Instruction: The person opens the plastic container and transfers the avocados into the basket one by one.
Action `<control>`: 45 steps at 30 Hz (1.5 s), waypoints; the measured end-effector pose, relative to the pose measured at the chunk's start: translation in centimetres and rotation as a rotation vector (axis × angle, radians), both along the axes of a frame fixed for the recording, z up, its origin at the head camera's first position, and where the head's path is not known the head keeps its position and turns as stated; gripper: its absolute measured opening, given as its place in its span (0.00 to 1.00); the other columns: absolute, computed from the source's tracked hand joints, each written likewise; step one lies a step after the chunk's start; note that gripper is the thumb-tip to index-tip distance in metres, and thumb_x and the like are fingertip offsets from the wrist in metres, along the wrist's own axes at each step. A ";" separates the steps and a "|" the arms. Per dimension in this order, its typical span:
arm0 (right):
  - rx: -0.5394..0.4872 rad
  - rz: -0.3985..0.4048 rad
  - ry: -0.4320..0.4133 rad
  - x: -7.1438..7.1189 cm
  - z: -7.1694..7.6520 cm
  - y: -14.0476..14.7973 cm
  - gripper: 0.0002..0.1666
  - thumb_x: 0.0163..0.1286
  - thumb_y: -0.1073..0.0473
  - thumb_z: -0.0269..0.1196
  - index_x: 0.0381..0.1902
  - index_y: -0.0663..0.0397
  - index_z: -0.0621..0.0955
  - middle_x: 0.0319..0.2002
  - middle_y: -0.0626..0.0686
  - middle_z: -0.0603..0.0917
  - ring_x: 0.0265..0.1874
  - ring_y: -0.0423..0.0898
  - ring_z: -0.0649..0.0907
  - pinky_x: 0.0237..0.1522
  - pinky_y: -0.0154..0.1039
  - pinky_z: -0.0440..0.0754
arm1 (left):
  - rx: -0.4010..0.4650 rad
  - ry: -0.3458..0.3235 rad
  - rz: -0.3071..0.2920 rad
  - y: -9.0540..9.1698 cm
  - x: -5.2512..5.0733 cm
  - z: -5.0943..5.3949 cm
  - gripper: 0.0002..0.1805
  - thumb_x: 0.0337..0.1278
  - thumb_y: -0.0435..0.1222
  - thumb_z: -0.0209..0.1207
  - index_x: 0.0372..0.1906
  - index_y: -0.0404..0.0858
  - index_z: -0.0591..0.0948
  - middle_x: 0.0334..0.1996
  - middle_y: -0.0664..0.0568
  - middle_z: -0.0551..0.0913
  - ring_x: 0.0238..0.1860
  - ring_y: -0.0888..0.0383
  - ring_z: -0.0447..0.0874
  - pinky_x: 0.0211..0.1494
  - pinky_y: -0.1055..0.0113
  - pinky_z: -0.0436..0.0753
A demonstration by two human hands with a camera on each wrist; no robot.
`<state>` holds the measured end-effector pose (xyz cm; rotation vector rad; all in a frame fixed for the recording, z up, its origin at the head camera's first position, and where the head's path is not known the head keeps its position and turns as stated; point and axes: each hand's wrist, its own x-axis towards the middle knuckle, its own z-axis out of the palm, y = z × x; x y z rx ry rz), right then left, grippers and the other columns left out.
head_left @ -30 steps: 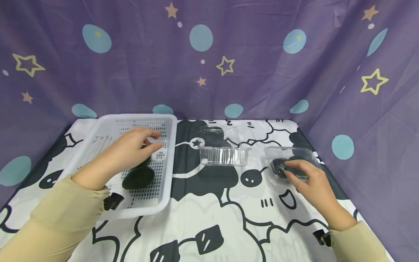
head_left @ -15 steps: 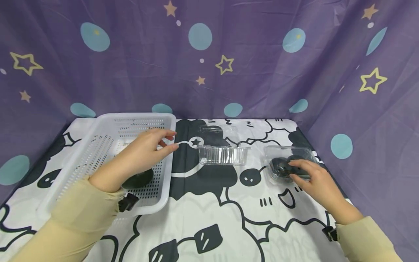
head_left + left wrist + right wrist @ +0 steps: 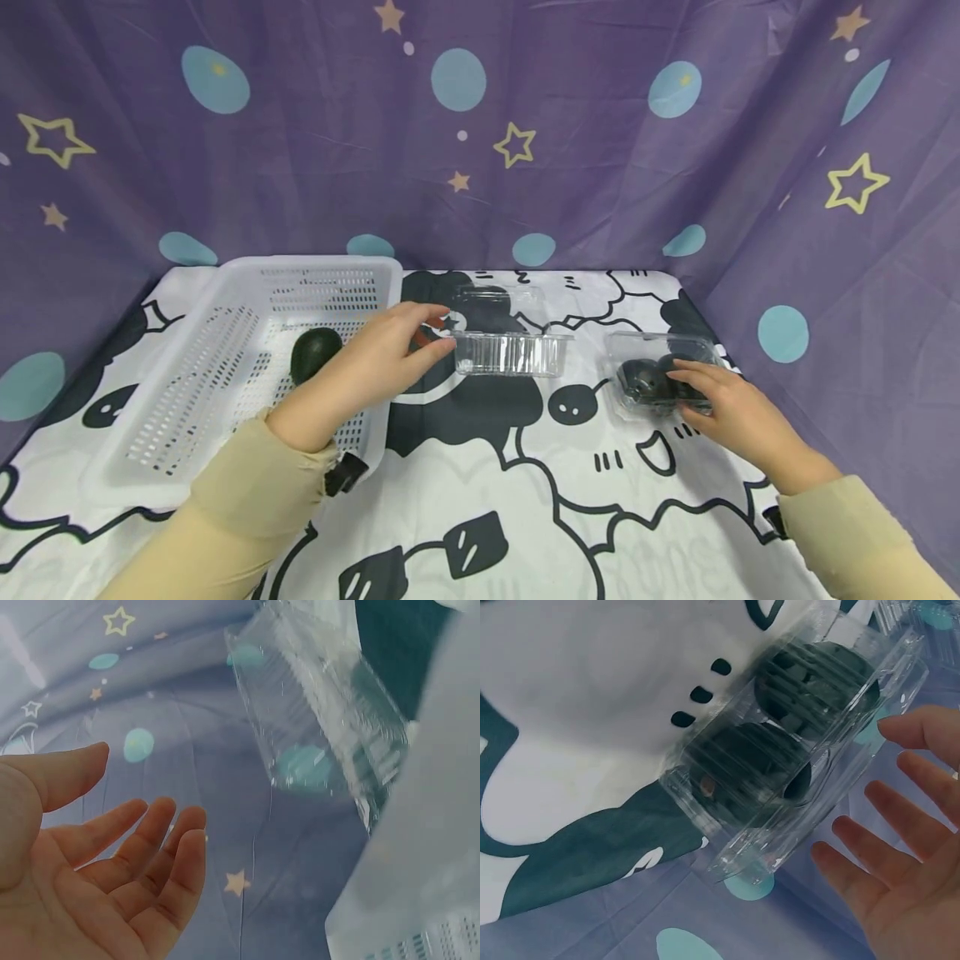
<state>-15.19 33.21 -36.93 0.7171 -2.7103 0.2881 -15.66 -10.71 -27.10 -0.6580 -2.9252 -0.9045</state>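
My left hand (image 3: 367, 362) is over the white basket's right rim, fingers apart and holding nothing, its fingertips beside an empty clear container (image 3: 512, 354). In the left wrist view that container (image 3: 322, 712) stands beyond the relaxed fingers of the hand (image 3: 112, 870). At the right, my right hand (image 3: 738, 412) hovers by a clear container (image 3: 622, 404) holding two dark green avocados. In the right wrist view the hand (image 3: 900, 847) is apart from the container, fingers spread, with the avocados (image 3: 742, 769) seen through its clear wall.
A white perforated basket (image 3: 187, 333) stands at the left, with a dark avocado (image 3: 313, 354) inside; my left forearm crosses its right side. A purple curtain (image 3: 585, 183) hangs behind the patterned tablecloth (image 3: 540, 517).
My left hand has moved right, out from above the basket to the empty container. The right hand has shifted slightly right, staying by its container.
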 end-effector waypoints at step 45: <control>0.220 0.135 0.099 -1.5 -1.2 -0.8 0.33 0.48 0.68 0.70 0.56 0.64 0.80 0.54 0.67 0.83 0.44 0.63 0.86 0.39 0.54 0.83 | 0.159 -0.277 -0.176 15.0 -1.8 -10.3 0.28 0.72 0.47 0.55 0.70 0.40 0.70 0.63 0.48 0.76 0.46 0.62 0.82 0.44 0.71 0.79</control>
